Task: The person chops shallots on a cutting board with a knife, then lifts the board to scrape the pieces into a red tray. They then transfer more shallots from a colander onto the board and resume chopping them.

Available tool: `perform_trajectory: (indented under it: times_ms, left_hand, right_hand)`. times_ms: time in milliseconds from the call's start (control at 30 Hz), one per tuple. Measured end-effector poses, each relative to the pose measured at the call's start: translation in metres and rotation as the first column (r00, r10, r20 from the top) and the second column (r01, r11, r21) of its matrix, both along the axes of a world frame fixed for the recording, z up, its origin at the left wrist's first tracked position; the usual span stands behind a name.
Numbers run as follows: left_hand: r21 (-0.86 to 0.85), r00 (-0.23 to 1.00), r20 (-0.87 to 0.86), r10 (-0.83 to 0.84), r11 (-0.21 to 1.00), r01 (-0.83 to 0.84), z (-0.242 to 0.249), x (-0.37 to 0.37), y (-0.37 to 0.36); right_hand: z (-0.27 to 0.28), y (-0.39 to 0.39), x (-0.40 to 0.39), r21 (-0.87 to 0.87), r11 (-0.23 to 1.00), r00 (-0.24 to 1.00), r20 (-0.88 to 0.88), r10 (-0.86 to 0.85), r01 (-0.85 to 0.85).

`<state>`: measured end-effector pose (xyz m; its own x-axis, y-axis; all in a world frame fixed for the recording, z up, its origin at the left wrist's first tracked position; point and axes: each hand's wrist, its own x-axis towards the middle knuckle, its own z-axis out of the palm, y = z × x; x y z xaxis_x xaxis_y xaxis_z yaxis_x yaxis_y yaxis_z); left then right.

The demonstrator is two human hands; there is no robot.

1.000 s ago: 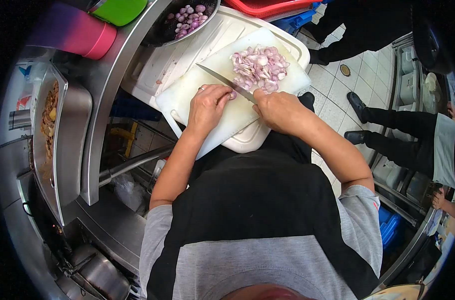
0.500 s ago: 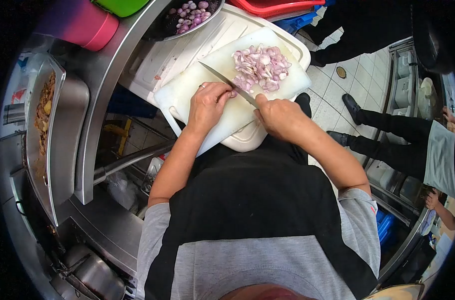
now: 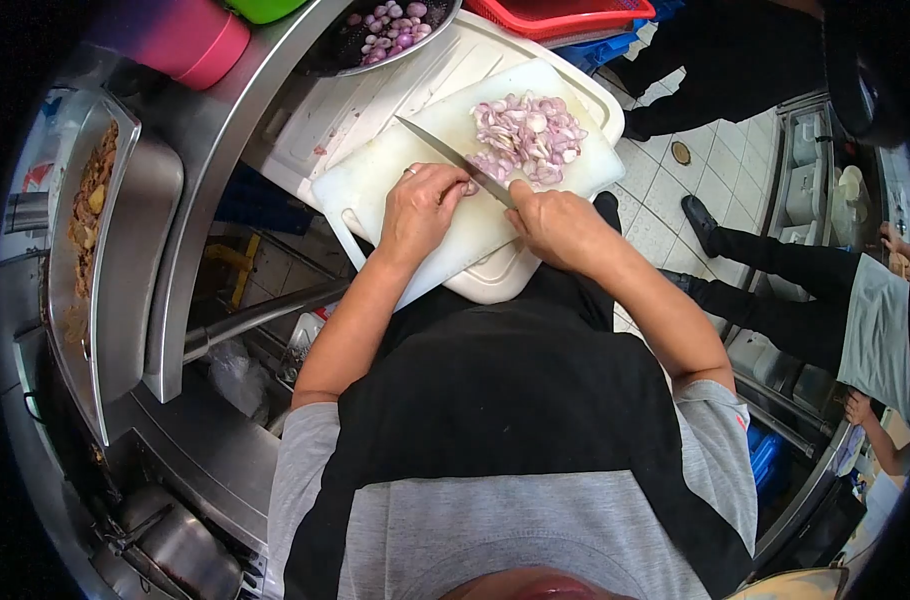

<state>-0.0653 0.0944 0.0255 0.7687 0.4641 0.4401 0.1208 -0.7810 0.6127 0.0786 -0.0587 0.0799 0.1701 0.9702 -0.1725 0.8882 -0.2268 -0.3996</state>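
My right hand (image 3: pixel 558 226) is closed round the handle of a kitchen knife (image 3: pixel 443 148), whose blade slants up and left across the white cutting board (image 3: pixel 375 172). Against the blade's near side, the fingertips of my left hand (image 3: pixel 422 208) pinch a small shallot (image 3: pixel 469 187), mostly hidden by the fingers. A ring shows on that hand. Beyond the blade lies a heap of sliced shallots (image 3: pixel 531 135), pale with purple edges. The board rests on a white plastic lid (image 3: pixel 325 110).
A metal colander (image 3: pixel 430 38) with several whole shallots stands behind the board, beside a red basket (image 3: pixel 565 20). Left is a steel counter edge (image 3: pixel 230 130) with a deep food tray (image 3: pixel 140 270). Another person (image 3: pixel 815 290) stands at right, and dark-clothed legs (image 3: pixel 715 70) show at upper right.
The knife and both hands keep nearly the same pose over the board. The whole view has shifted slightly, and the person at right has moved a little.
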Motion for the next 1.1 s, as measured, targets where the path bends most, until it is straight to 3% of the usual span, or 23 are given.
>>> perform_trajectory:
  times_ms: [100, 267, 367, 533, 600, 733, 833, 900, 1100]
  left_hand:
    - [-0.017, 1.000, -0.020, 0.002, 1.000, -0.002, 0.001, -0.001, -0.001]
    - [0.000, 1.000, -0.020, 0.004, 1.000, -0.004, 0.000, -0.002, -0.001]
    - [0.073, 0.998, -0.050, -0.040, 0.996, 0.043, 0.004, -0.007, -0.003]
    - [0.153, 0.980, -0.158, -0.117, 0.978, 0.141, 0.010, -0.002, 0.000]
    - [0.179, 0.961, -0.234, -0.149, 0.965, 0.193, 0.008, 0.006, 0.004]
    - [0.200, 0.944, -0.281, -0.176, 0.951, 0.237, 0.021, 0.017, 0.001]
    - [0.128, 0.972, -0.185, -0.143, 0.978, 0.168, 0.023, 0.012, -0.001]
    - [-0.025, 0.984, -0.152, -0.094, 0.996, 0.091, 0.021, 0.007, -0.003]
    - [0.042, 0.996, -0.053, -0.071, 0.996, 0.073, 0.010, 0.010, -0.010]
  right_hand:
    - [0.025, -0.006, -0.003, -0.059, 0.998, 1.000, -0.004, 0.007, -0.008]
    - [-0.019, 0.004, -0.003, -0.005, 0.995, 0.992, -0.070, -0.104, 0.104]
    - [-0.017, 0.001, 0.020, -0.049, 0.995, 0.957, -0.276, -0.092, 0.082]
    - [-0.006, -0.016, 0.039, -0.107, 0.984, 0.957, -0.239, -0.161, 0.139]
    - [-0.004, -0.021, 0.043, -0.135, 0.971, 0.956, -0.192, -0.222, 0.198]
    - [-0.002, -0.027, 0.032, -0.084, 0.981, 0.984, -0.024, -0.178, 0.175]
    - [0.002, -0.034, 0.017, -0.001, 0.987, 0.987, 0.015, -0.159, 0.160]
    - [0.005, -0.035, 0.011, 0.045, 0.989, 0.989, 0.028, -0.143, 0.142]
    - [-0.002, -0.034, 0.008, 0.105, 0.990, 0.995, 0.037, -0.094, 0.089]
